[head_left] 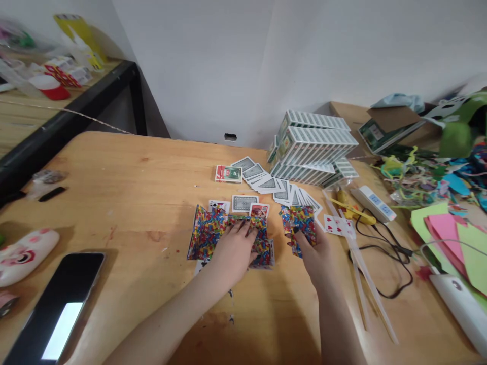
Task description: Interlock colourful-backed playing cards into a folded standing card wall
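Observation:
A shiny sheet with a red, blue and yellow pattern (208,228) lies on the wooden table, its left edge raised. My left hand (236,243) rests on its right part with the fingers stretched out. To the right, my right hand (314,248) pinches a smaller piece of the same patterned sheet (302,218) between thumb and fingers, held apart from the large one. Playing cards stick out around the large sheet: a jack (218,205), a face-down card (244,203) and a red picture card (259,210).
Fanned cards (268,183) and a card box (228,174) lie behind the hands, before stacked striped boxes (315,147). On the right are a heart card (335,225), glue sticks (375,284), a yellow glue gun (357,213), a power strip (375,203) and cables. A phone (57,304) lies left.

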`<act>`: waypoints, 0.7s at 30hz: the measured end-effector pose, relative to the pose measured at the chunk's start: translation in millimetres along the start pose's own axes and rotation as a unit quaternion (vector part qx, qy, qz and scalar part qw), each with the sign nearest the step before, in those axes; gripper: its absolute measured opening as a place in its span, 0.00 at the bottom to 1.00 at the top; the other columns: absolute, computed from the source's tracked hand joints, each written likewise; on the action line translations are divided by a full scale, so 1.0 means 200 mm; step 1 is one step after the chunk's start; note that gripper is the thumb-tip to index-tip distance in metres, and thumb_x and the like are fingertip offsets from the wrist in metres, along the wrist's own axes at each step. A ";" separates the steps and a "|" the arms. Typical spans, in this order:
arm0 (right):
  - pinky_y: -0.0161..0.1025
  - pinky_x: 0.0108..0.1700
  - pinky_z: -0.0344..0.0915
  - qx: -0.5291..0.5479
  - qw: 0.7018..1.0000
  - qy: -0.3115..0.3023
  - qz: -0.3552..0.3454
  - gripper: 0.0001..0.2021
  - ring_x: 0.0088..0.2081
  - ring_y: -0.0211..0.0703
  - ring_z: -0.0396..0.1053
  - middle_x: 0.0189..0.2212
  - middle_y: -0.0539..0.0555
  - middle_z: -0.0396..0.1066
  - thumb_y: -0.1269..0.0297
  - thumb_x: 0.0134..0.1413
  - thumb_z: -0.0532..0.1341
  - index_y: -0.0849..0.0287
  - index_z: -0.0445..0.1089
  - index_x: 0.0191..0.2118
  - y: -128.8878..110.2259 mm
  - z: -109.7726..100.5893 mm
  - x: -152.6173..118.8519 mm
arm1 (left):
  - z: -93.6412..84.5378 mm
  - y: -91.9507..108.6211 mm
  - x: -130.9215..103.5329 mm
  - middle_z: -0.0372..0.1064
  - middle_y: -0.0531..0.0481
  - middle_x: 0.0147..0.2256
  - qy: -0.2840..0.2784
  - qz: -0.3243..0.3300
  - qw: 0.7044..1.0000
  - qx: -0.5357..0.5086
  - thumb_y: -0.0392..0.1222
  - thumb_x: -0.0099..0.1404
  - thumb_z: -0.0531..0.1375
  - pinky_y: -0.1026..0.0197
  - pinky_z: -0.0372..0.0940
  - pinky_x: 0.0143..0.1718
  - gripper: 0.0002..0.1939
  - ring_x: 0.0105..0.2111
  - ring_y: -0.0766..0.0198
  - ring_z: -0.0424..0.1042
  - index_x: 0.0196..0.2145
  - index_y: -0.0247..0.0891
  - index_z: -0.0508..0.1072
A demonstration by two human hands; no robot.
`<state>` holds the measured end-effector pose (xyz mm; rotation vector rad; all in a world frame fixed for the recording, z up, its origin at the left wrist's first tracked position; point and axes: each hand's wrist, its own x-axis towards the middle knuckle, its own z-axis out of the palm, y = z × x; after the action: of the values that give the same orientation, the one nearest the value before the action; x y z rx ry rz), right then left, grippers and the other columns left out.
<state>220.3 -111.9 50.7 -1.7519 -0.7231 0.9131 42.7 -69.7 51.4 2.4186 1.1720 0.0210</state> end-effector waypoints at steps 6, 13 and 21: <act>0.39 0.30 0.65 -0.089 0.993 -0.056 -0.051 0.10 0.28 0.44 0.68 0.28 0.53 0.72 0.59 0.46 0.56 0.58 0.67 0.33 0.10 0.07 0.03 | 0.00 0.07 -0.01 0.58 0.33 0.54 0.021 -0.050 0.998 0.032 0.36 0.58 0.55 0.48 0.56 0.53 0.22 0.55 0.47 0.57 0.51 0.28 0.63; 0.41 0.37 0.62 -0.143 0.985 -0.075 -0.059 0.12 0.33 0.46 0.67 0.29 0.53 0.71 0.60 0.46 0.54 0.61 0.68 0.35 0.06 0.16 0.09 | 0.07 0.07 0.00 0.55 0.33 0.56 0.055 0.006 0.998 0.010 0.39 0.59 0.53 0.51 0.53 0.56 0.25 0.57 0.51 0.54 0.53 0.25 0.58; 0.40 0.36 0.64 -0.102 0.989 -0.094 -0.051 0.15 0.32 0.45 0.68 0.30 0.53 0.72 0.61 0.45 0.55 0.61 0.66 0.39 0.04 0.15 0.11 | 0.10 0.07 0.01 0.46 0.40 0.60 0.028 0.026 0.999 -0.012 0.42 0.63 0.49 0.47 0.47 0.58 0.28 0.60 0.49 0.44 0.58 0.30 0.49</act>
<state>207.1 -80.8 31.2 -1.8037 -1.0504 0.9701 57.5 -83.6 38.2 2.4423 1.1265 0.1199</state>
